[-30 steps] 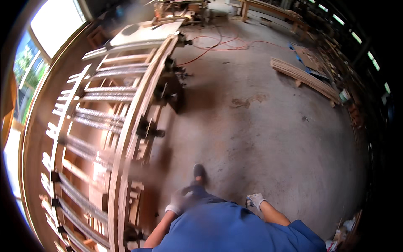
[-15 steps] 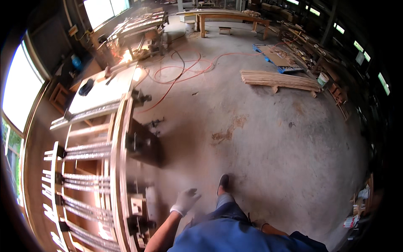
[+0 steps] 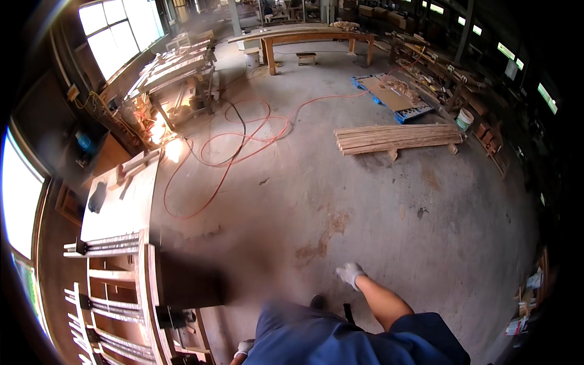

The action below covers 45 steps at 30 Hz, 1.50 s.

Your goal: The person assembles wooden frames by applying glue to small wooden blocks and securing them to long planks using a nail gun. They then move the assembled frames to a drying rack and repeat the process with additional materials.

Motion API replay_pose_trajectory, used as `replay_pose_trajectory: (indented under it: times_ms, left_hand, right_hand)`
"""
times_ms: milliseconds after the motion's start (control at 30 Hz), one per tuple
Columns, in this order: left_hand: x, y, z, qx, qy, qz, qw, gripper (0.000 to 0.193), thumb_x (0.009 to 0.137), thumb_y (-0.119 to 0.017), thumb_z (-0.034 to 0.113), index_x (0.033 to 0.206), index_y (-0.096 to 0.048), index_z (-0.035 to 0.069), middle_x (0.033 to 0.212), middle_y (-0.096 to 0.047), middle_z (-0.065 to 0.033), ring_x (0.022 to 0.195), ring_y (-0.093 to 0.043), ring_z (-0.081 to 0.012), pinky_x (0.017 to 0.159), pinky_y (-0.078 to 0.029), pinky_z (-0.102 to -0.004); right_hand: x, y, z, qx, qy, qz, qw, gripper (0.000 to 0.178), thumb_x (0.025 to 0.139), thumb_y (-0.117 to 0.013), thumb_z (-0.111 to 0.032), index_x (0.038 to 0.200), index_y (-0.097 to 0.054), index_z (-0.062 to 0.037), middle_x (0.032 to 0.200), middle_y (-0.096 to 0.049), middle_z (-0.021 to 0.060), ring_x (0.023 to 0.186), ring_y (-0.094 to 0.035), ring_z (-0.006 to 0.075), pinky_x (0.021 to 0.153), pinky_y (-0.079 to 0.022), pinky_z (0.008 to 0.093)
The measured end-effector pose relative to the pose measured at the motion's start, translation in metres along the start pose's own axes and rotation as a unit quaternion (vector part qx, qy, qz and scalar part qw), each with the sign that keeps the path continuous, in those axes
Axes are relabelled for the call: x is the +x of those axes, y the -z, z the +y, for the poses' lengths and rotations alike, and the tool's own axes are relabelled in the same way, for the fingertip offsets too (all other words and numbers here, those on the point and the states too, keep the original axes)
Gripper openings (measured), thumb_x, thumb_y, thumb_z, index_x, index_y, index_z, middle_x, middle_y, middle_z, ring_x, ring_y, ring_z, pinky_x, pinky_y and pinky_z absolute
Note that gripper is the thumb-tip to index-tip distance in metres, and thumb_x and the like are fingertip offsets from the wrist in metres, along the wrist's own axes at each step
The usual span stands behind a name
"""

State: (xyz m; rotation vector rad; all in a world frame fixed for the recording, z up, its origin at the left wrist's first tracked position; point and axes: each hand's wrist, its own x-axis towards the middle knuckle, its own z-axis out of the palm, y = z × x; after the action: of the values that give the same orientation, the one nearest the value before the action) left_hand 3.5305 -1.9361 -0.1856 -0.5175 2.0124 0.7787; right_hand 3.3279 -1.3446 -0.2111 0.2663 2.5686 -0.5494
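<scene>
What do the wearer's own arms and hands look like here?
The right hand wears a whitish-grey glove with no clear marking; the right forearm is bare below a short, dark blue fabric sleeve. The left hand, partly hidden at the lower edge, wears a similar pale glove; that arm's sleeve cannot be made out.

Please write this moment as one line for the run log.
left hand: gloved, partly hidden | right hand: gloved, above floor | at left: wooden frame | ahead: planks, long table

A grey concrete floor carried a looping red hose, a blue pallet and wooden boards raised on blocks.
</scene>
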Motion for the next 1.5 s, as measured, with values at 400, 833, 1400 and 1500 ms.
replay_pose_trajectory:
  times_ms: [400, 833, 1400, 1500]
  left_hand:
    - [0.222, 0.178, 0.239, -0.088, -0.006, -0.05, 0.995, 0.025, 0.102, -0.055, 0.028, 0.116, -0.074, 0.02, 0.111, -0.075, -0.0044, 0.093, -0.072, -0.0254, 0.077, -0.057, -0.0461]
    - [0.433, 0.511, 0.654, -0.32, -0.102, 0.059, 0.94, 0.025, 0.098, -0.071, 0.009, 0.122, -0.068, 0.0, 0.081, -0.068, -0.0063, 0.061, -0.066, -0.0197, 0.053, -0.05, -0.032]
    - [0.561, 0.452, 0.822, 0.004, -0.018, -0.015, 1.0, 0.03, 0.099, -0.065, 0.035, 0.111, -0.079, 0.011, 0.111, -0.079, -0.0099, 0.104, -0.075, -0.0241, 0.09, -0.057, -0.0333]
    - [0.603, 0.479, 0.897, -0.006, -0.006, -0.037, 0.999, 0.027, 0.1, -0.064, 0.034, 0.107, -0.077, 0.011, 0.105, -0.076, -0.0084, 0.098, -0.074, -0.022, 0.084, -0.057, -0.0331]
  right_hand:
    - [0.188, 0.194, -0.102, 0.296, -0.24, -0.066, 0.922, 0.035, 0.093, -0.072, -0.038, 0.116, -0.079, -0.012, 0.109, -0.08, 0.0151, 0.104, -0.076, 0.0309, 0.091, -0.057, 0.042]
    - [0.267, 0.171, -0.083, 0.308, -0.343, -0.198, 0.865, 0.047, 0.093, -0.076, -0.048, 0.097, -0.081, -0.0011, 0.083, -0.078, 0.0135, 0.073, -0.074, 0.0255, 0.069, -0.057, 0.0379]
    - [0.866, 0.681, -0.125, 0.256, -0.132, 0.035, 0.957, 0.051, 0.094, -0.068, -0.049, 0.118, -0.077, -0.0049, 0.127, -0.073, 0.0232, 0.121, -0.068, 0.0402, 0.106, -0.053, 0.0463]
    - [0.935, 0.727, -0.142, 0.29, -0.115, -0.004, 0.95, 0.051, 0.094, -0.067, -0.05, 0.116, -0.075, -0.0044, 0.125, -0.074, 0.0224, 0.118, -0.069, 0.0394, 0.106, -0.052, 0.0447]
